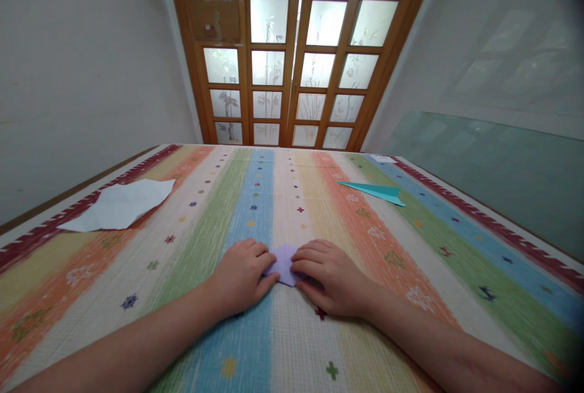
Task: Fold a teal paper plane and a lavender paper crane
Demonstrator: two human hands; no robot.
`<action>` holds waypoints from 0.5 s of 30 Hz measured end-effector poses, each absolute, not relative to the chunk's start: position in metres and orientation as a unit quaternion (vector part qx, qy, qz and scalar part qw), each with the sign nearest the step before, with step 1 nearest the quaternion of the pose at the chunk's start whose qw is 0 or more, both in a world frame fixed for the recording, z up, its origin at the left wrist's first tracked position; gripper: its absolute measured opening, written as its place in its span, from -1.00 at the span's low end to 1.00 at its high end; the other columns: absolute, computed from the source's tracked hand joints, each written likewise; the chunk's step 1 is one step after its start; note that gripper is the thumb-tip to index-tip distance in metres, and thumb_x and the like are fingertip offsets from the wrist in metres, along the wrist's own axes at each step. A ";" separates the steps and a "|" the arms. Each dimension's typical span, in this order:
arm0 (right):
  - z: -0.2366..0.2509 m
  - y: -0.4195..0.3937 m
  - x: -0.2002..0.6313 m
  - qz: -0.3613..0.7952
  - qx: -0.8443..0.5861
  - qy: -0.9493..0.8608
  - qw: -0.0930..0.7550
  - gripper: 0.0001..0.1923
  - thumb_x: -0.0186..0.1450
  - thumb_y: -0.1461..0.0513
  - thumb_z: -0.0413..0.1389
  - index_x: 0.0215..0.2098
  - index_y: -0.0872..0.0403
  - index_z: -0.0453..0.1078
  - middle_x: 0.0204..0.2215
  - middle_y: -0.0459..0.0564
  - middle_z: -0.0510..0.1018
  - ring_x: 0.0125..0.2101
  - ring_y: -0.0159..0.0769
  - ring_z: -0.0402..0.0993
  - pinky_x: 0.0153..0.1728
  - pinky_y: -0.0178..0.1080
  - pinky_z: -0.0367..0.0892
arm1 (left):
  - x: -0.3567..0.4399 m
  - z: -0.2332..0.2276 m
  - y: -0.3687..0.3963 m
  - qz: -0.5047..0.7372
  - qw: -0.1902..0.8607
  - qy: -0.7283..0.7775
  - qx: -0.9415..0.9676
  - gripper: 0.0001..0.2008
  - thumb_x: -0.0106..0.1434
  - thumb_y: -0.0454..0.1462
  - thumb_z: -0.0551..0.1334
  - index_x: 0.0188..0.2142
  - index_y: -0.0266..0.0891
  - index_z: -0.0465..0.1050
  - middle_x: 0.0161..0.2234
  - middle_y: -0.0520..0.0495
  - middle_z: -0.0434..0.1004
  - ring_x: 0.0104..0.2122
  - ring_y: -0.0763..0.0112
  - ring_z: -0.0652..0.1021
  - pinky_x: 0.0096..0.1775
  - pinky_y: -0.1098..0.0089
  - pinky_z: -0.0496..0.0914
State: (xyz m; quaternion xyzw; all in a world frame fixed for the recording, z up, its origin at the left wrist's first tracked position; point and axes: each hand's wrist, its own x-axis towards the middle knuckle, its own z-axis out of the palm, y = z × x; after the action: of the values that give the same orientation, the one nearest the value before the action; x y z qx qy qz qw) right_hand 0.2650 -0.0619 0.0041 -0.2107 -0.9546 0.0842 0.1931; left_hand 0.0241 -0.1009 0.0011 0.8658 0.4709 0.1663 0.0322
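Note:
A small folded piece of lavender paper lies on the striped tablecloth just in front of me. My left hand presses its left side with curled fingers and thumb. On its right side my right hand pinches it in the same way. Most of the paper is hidden under my fingers; only the middle part shows between the two hands.
A folded teal paper plane lies at the far right of the cloth. A crumpled white sheet rests at the far left. A small white scrap sits near the far edge. Wooden glass-paned doors stand behind the table.

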 end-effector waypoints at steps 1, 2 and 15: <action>0.004 -0.062 0.265 0.087 -0.212 -0.955 0.190 -0.74 0.28 0.22 0.13 -0.07 0.06 0.46 -0.17 0.06 0.59 -0.12 -0.14 0.46 -0.03 -0.04 0.27 | 0.024 0.001 -0.101 0.165 0.031 0.473 0.865 -0.74 0.35 -0.15 0.17 -0.04 -0.16 0.50 -0.20 -0.13 0.54 -0.16 0.15 0.48 -0.09 0.11 0.38; 0.004 -0.062 0.265 0.088 -0.212 -0.955 0.187 -0.72 0.27 0.20 0.14 -0.05 0.06 0.46 -0.17 0.06 0.59 -0.12 -0.13 0.47 -0.03 -0.03 0.27 | 0.024 0.000 -0.101 0.165 0.032 0.472 0.865 -0.73 0.36 -0.17 0.16 -0.01 -0.16 0.48 -0.18 -0.13 0.53 -0.15 0.15 0.48 -0.08 0.11 0.38; 0.001 -0.060 0.264 0.093 -0.206 -0.957 0.184 -0.70 0.30 0.20 0.12 -0.01 0.07 0.48 -0.14 0.07 0.61 -0.10 -0.15 0.49 -0.01 -0.06 0.31 | 0.027 -0.004 -0.099 0.179 0.080 0.378 0.905 -0.70 0.37 -0.20 0.17 0.04 -0.23 0.45 -0.03 -0.15 0.55 0.01 0.18 0.49 0.09 0.14 0.36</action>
State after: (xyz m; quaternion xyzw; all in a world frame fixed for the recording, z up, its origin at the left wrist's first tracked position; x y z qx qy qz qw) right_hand 0.2637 -0.0600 0.0010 -0.2058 -0.9566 0.0927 0.1844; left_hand 0.0270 -0.0989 -0.0035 0.9048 0.3778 0.1793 0.0805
